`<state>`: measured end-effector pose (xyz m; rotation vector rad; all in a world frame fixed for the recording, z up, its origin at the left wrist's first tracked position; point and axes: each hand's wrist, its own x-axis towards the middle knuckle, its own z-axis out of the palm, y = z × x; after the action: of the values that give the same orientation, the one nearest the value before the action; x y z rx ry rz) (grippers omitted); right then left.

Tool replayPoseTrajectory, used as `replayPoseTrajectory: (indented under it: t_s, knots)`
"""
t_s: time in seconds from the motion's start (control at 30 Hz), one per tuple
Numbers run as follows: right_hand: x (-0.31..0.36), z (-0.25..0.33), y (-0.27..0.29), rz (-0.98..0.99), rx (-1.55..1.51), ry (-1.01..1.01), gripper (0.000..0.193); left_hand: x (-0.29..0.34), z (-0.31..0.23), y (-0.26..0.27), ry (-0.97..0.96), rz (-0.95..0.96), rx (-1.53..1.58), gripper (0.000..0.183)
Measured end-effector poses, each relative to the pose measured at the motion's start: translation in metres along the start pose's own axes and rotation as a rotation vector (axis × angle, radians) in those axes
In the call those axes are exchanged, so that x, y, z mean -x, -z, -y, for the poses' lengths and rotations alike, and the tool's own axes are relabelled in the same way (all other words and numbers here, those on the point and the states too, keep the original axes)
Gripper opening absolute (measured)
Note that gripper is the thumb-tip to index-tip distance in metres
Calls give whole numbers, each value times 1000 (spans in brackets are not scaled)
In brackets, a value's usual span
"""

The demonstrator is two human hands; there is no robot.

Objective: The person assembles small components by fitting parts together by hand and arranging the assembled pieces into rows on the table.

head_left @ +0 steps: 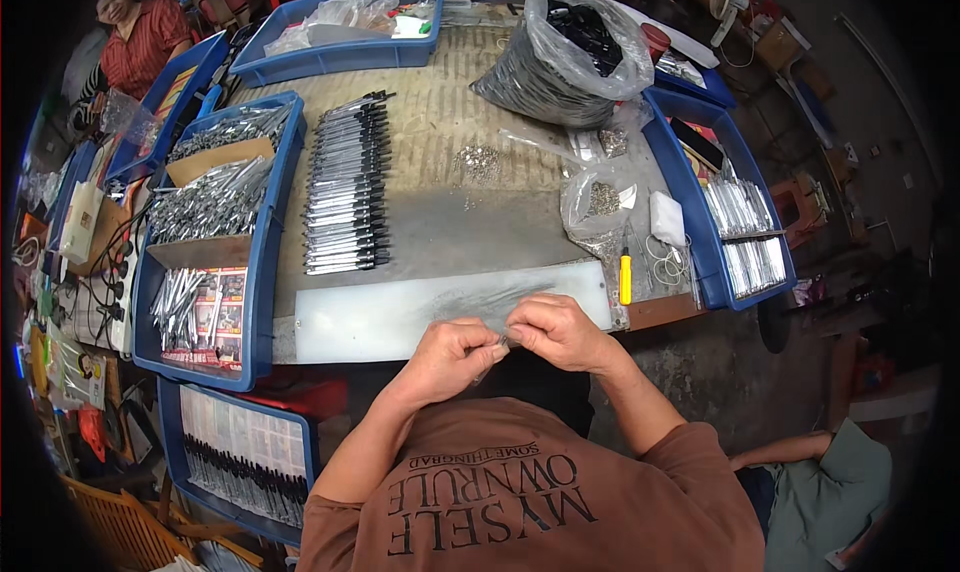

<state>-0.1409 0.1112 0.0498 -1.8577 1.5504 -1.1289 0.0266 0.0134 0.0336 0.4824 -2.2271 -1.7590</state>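
Close together over the near edge of a white board [370, 317], both hands are closed in pinches. My left hand [455, 357] has its thumb and fingertips pressed together, almost touching the right hand's fingers. My right hand [562, 330] pinches at the same spot. Something thin and dark shows between the fingertips, too small and covered to name. Grey smudges mark the board just beyond the hands. Farther off, a long row of slim silver rods with black ends [347, 187] lies side by side on the table.
A blue tray [262, 302] of silver rods stands left, another blue tray [712, 242] right. A yellow-handled screwdriver [625, 279] lies right of the board. Beyond are bags of small metal parts [603, 200] and a large bag of black parts [560, 67]. Two people sit nearby.
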Motion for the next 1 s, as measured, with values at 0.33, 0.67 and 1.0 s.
replayPoseTrajectory:
  t_s: [0.33,0.67,1.0]
  knots:
    - [0,-4,-26,-404,-35,-245,13,-15,4,-22,-112,-310,-189,13]
    - [1,-15,-47,-608,-336,-395,15,-29,4,-17,-480,-465,-764,10]
    - [-69,-44,116,-666,224,-182,19,-30,31,-2,-409,-406,-929,10]
